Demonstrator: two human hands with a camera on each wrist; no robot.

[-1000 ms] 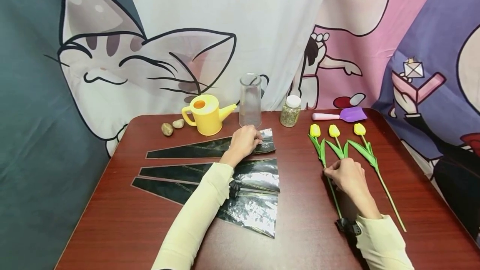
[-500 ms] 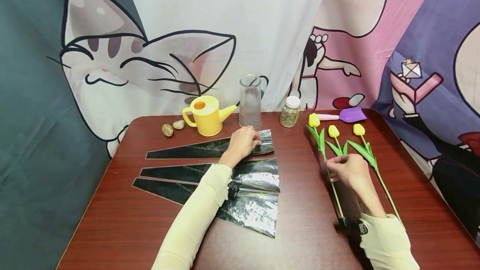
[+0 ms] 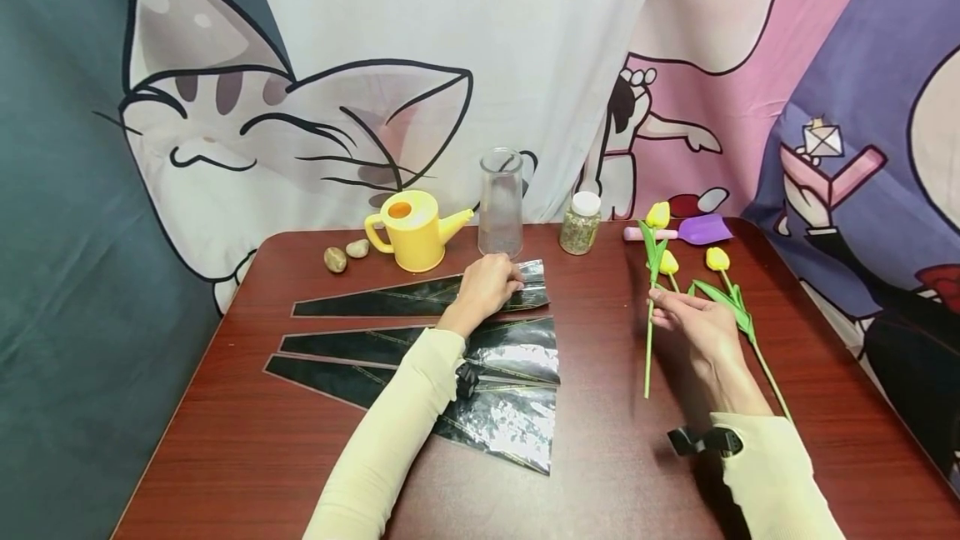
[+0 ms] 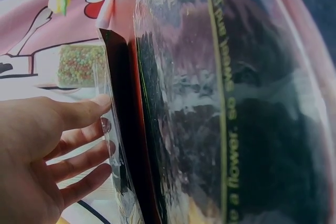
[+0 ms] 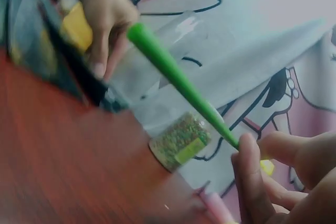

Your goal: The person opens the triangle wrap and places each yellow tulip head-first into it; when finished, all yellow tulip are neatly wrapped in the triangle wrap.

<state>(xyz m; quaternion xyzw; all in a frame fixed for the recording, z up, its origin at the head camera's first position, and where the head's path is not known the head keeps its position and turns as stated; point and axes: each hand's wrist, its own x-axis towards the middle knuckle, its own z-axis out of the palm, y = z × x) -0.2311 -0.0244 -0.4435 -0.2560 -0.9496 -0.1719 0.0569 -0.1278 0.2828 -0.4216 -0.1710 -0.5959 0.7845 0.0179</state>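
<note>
My left hand (image 3: 486, 283) pinches the wide end of the farthest flower sleeve (image 3: 375, 299), black with a clear, printed film. In the left wrist view, thumb and fingertips meet the sleeve's (image 4: 189, 108) film edge and its mouth stands slightly raised. Two more such sleeves lie nearer, the middle one (image 3: 513, 352) and the front one (image 3: 502, 432). At the right, my right hand (image 3: 705, 332) pinches the green stem of a yellow artificial tulip (image 3: 652, 252) between thumb and fingers, bloom up and stem hanging below. The stem (image 5: 178, 80) crosses the right wrist view.
Two more tulips lie to the right, one (image 3: 668, 263) partly behind my hand, the other (image 3: 717, 259) farther right. Along the back stand a yellow watering can (image 3: 414, 232), clear vase (image 3: 501, 207) and granule jar (image 3: 581, 227), with a purple trowel (image 3: 705, 229) and two stones (image 3: 335, 259).
My right hand has lifted the left-hand tulip off the table and brought it more upright, its bloom shifting up and right. The left hand stays at the far sleeve.
</note>
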